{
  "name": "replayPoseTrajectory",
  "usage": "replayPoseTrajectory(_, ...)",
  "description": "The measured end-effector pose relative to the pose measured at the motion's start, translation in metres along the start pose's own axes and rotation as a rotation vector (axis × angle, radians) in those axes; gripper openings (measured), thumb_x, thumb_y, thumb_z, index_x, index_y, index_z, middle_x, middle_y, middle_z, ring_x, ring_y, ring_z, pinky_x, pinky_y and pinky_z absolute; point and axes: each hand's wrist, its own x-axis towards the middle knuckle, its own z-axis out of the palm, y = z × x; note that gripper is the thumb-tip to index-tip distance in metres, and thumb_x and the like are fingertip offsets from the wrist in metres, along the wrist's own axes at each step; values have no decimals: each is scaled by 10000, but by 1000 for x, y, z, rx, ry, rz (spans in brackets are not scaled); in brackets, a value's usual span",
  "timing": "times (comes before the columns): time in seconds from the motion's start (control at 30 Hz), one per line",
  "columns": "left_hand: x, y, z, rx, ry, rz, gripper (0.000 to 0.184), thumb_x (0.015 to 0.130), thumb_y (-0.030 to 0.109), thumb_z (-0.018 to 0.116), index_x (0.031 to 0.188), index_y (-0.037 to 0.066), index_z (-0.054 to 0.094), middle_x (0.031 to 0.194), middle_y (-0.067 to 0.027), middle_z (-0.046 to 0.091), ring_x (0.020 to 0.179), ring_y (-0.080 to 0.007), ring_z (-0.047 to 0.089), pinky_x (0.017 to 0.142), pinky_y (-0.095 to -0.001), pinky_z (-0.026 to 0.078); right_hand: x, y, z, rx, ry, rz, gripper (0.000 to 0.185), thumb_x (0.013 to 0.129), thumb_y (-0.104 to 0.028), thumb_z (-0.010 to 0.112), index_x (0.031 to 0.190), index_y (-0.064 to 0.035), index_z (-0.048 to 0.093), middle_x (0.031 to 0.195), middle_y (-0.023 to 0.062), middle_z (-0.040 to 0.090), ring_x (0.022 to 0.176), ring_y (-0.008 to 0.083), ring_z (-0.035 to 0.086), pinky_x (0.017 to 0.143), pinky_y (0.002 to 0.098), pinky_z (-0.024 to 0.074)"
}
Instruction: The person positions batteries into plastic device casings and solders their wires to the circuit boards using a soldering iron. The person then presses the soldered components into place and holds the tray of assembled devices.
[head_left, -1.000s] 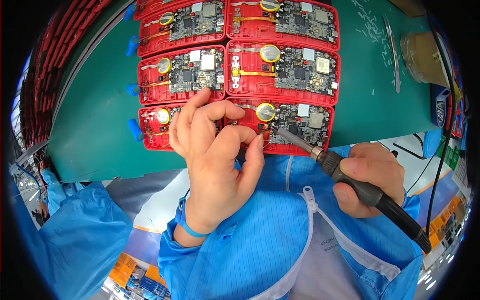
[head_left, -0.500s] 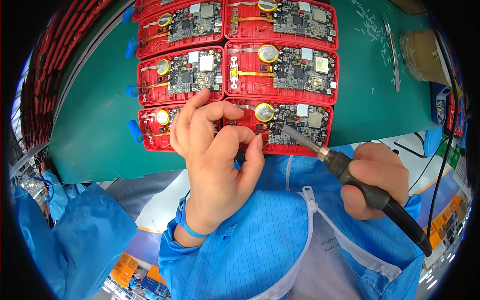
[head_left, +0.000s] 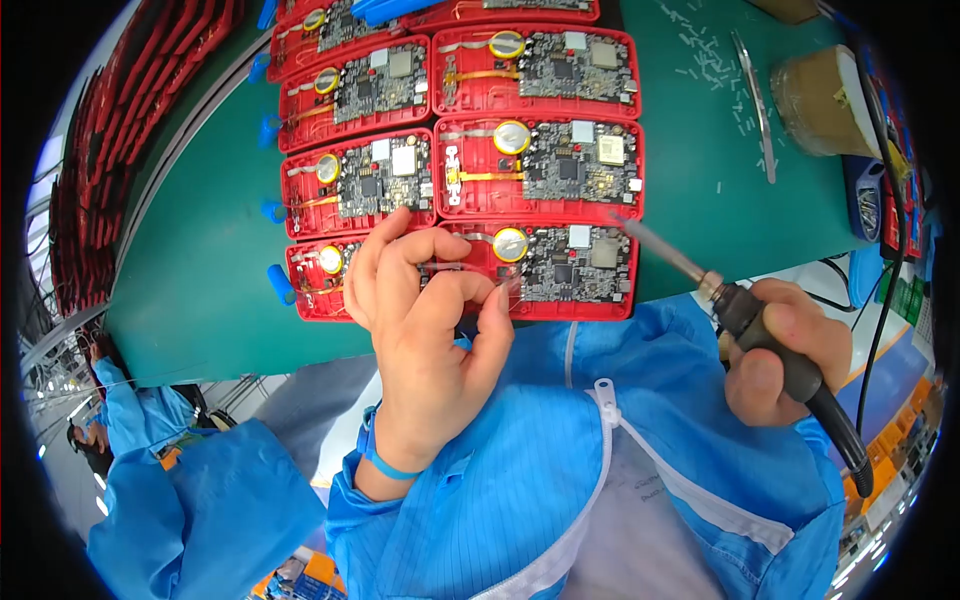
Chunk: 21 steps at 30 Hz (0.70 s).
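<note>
Over the front red casings, my left hand [head_left: 425, 310] has thumb and index finger pinched together near the left part of the front right casing [head_left: 480, 309]; what they hold is too small to name. Wrapped in my right hand [head_left: 790, 350] is a soldering iron [head_left: 745, 312], its metal tip pointing up-left near the right end of that casing, apart from the board. The front right casing holds a circuit board [head_left: 575, 268] and a round yellow-rimmed coin cell [head_left: 510, 244]. Behind it, another red casing [head_left: 484, 207] carries a similar board [head_left: 568, 163].
More red casings stand in two columns on the green mat [head_left: 190, 290]. Tweezers [head_left: 756, 110] lie at the right beside small white pieces [head_left: 695, 45] and a roll of brown tape [head_left: 815, 100]. Stacked red parts [head_left: 100, 170] stand at the left. A co-worker's blue sleeve [head_left: 140, 410] shows lower left.
The soldering iron in my right hand has moved right, away from the front right board. The view has shifted, with the casings now slightly lower and further left. My left hand keeps its pinch.
</note>
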Motion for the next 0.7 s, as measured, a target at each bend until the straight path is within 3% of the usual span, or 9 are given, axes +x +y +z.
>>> replayPoseTrajectory(0.07, 0, -1, 1, -20, 20, -9, 135, 643, 62, 687, 698, 111, 574, 1001, -51, 510, 1141, -365, 409, 947, -457, 246, -2, 1, -13, -63, 71, -2, 369, 739, -106, 704, 1022, 36, 514, 607, 80, 540, 493, 156, 483, 497, 271, 392)
replayPoseTrajectory(0.1, 0, 0, -1, -30, 18, -15, 131, 648, 66, 689, 703, 107, 577, 996, -55, 511, 1141, -365, 410, 952, -457, 246, 0, -3, -20, -22, 33, 40, 359, 767, -77, 669, 1061, 28, 490, 705, 100, 562, 560, 147, 505, 563, 267, 420)
replayPoseTrajectory(0.27, -2, 11, -4, 43, 2, -29, 112, 689, 19, 655, 706, 51, 550, 979, -96, 517, 1149, -367, 416, 965, -453, 288, 1, -11, -54, -302, 189, 115, 308, 802, -50, 629, 1068, 28, 495, 834, 103, 578, 640, 105, 523, 580, 240, 426)
replayPoseTrajectory(0.47, -12, 12, -3, 45, -7, 10, 133, 693, 40, 667, 766, 63, 557, 999, -92, 514, 1163, -369, 388, 978, -477, 251, 34, 5, -87, -615, 426, -130, 192, 797, -16, 635, 967, 45, 569, 863, 112, 604, 697, 111, 566, 654, 222, 455)
replayPoseTrajectory(0.6, -28, 7, -1, 57, -8, -3, 322, 616, 97, 756, 867, 80, 555, 1036, -92, 509, 1160, -363, 375, 979, -475, 243, 44, 24, -95, -659, 587, -185, 172, 797, 14, 637, 955, 41, 573, 849, 99, 616, 711, 104, 571, 643, 214, 452)
replayPoseTrajectory(0.63, -31, 9, -1, 74, 30, -12, 388, 585, 121, 781, 892, 77, 548, 1045, -90, 501, 1144, -362, 380, 976, -477, 247, 48, 23, -94, -738, 522, -124, 140, 808, -3, 638, 938, 25, 595, 846, 76, 614, 715, 98, 563, 649, 217, 450)
replayPoseTrajectory(0.67, -35, 8, 0, 93, 75, -19, 454, 555, 146, 805, 917, 74, 541, 1054, -89, 492, 1128, -361, 386, 973, -480, 250, 51, 23, -96, -791, 397, 74, 112, 818, -27, 638, 916, 21, 612, 845, 63, 613, 726, 96, 559, 658, 214, 446)
replayPoseTrajectory(0.7, -42, 3, 2, 160, 120, 15, 521, 524, 201, 827, 938, 78, 537, 1060, -87, 477, 1086, -340, 399, 945, -476, 266, 49, 30, -98, -723, 421, 60, 107, 821, -32, 637, 911, 22, 615, 849, 64, 615, 736, 99, 562, 668, 215, 448)
